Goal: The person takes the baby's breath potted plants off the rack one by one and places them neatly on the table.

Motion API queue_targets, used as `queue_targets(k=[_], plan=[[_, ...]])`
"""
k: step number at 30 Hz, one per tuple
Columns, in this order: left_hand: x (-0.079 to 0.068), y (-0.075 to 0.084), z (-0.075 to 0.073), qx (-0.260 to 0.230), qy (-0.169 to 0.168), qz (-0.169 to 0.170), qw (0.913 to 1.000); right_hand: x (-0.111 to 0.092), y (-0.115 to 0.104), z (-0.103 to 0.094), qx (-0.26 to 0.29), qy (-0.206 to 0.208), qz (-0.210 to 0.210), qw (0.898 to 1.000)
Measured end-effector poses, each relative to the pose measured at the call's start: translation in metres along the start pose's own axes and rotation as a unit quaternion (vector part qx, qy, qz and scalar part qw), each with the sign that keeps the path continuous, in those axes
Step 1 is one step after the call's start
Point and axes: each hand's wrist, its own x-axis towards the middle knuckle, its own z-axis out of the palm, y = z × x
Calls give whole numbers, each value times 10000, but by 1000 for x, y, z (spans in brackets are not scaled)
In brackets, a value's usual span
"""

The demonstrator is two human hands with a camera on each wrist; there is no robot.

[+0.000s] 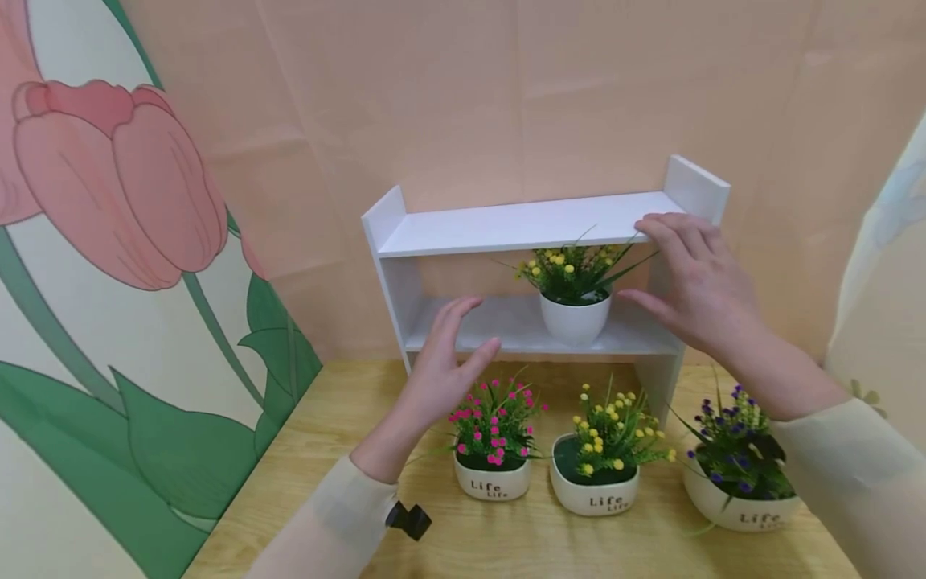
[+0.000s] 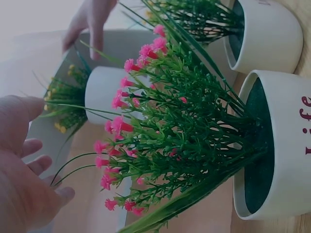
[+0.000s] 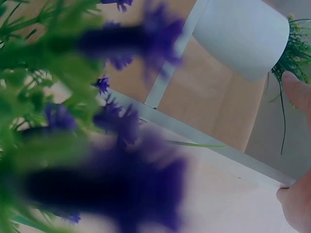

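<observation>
A white two-tier shelf [image 1: 521,225] stands against the back wall. On its lower board sits a round white pot [image 1: 576,320] of yellow flowers. My right hand [image 1: 702,281] is at the shelf's right end, its fingertips at the upper board's front edge and its thumb extended toward that pot's leaves. My left hand [image 1: 441,366] hovers before the shelf's left part, fingers loosely bent and thumb apart, holding nothing. Just below it, a "Life" pot of pink flowers [image 1: 494,480] stands on the table; the left wrist view shows the pink blooms [image 2: 119,124] close to those fingers.
On the wooden table [image 1: 325,450], a yellow-flowered pot [image 1: 596,492] stands right of the pink one. A purple-flowered pot [image 1: 738,511] sits farther right, below my right forearm; its blooms [image 3: 131,179] block much of the right wrist view. A tulip-printed panel [image 1: 123,177] rises at left.
</observation>
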Motion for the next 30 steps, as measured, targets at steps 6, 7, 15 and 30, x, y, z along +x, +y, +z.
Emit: queue_targets(k=[6, 7, 15, 30], plan=[[1, -1, 2, -2, -24, -7, 10000, 1, -1, -2, 2, -6, -1, 10000], [2, -2, 2, -1, -35, -23, 10000, 1, -1, -2, 0, -10, -3, 10000], [4, -5, 7, -19, -94, -85, 9999, 1, -3, -2, -34, -48, 90, 9999], [30, -5, 17, 233, -290, -169, 9992, 1, -3, -3, -97, -62, 36, 9999]])
